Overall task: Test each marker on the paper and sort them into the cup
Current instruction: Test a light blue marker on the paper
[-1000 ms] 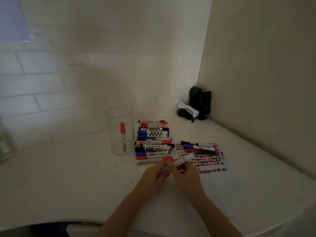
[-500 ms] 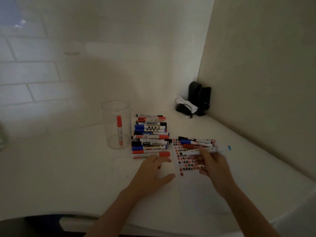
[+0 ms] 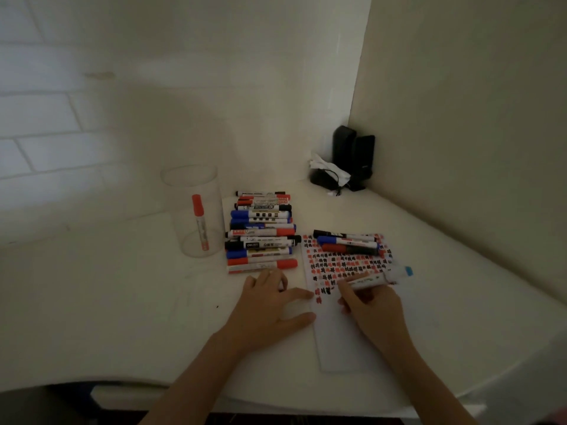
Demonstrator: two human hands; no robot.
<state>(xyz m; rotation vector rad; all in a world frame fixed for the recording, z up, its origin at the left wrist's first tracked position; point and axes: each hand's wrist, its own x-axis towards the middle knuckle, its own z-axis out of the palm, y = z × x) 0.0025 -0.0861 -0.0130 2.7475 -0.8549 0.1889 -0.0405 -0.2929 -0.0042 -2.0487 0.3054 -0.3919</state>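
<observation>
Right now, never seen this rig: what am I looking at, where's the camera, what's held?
No machine here: a person's two bare hands, filmed by one wide-angle camera on their head, looking forward and down. On the white table stand a clear cup with one red marker inside, a pile of markers, and a paper covered in red and black test marks, with three markers lying on its far end. The right hand grips a blue-ended marker over the paper. The left hand rests flat beside it.

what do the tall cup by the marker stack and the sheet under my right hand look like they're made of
The tall clear cylindrical cup looks like smooth transparent plastic, possibly glass: the red-capped marker inside shows through its wall. The white sheet looks like thin matte paper, lying flat and carrying red and black marks.
</observation>
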